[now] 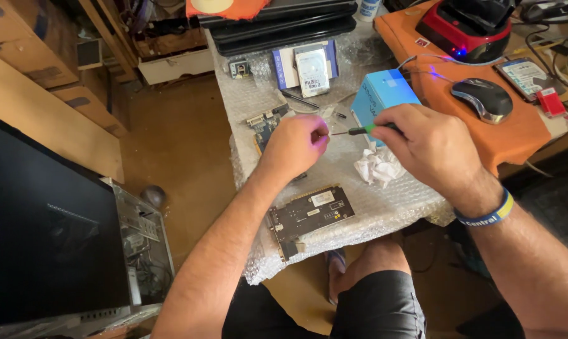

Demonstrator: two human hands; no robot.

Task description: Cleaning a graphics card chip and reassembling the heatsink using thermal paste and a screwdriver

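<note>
While the right hand point(431, 147) grips a thin green-handled screwdriver point(359, 130) at frame centre, its tip meets a small part pinched in the left hand point(296, 141); part too small to identify. Both hover over the bubble-wrap-covered surface point(391, 207). Just below: crumpled white tissue point(378, 166). Lower centre: dark rectangular circuit card point(309, 216). Upper right: light blue cardboard box point(381, 94), grey computer mouse point(483, 98) on orange cloth point(516, 135).

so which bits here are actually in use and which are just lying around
In use:
- right hand holding the thin green-handled screwdriver
- left hand, closed over a small part at the screwdriver tip
- blue circuit board beneath the left hand

Lying about:
- black expansion card
- crumpled white tissue
- light blue box
- grey computer mouse
- silver hard drive
</note>
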